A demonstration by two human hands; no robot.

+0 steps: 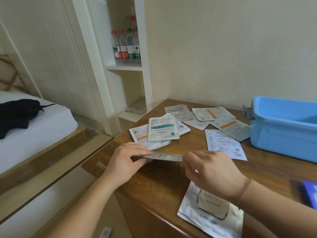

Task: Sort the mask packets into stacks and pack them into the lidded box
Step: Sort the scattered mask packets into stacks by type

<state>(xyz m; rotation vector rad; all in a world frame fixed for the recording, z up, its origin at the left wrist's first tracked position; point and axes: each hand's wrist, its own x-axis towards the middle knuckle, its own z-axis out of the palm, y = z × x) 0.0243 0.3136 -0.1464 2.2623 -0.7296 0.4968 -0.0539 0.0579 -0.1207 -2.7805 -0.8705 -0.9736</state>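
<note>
Brown wooden table carries scattered foil mask packets left of the open blue plastic box. Left hand and right hand pinch one thin silvery packet edge-on, beside that box. Slick foil could slip from such light fingertip grips.

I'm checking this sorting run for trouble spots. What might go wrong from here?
The packet pinched edge-on between the left hand and right hand could slip. The silver packet overhangs the table edge and may slide off. Loose packets overlap untidily, so types may get mixed.
</note>
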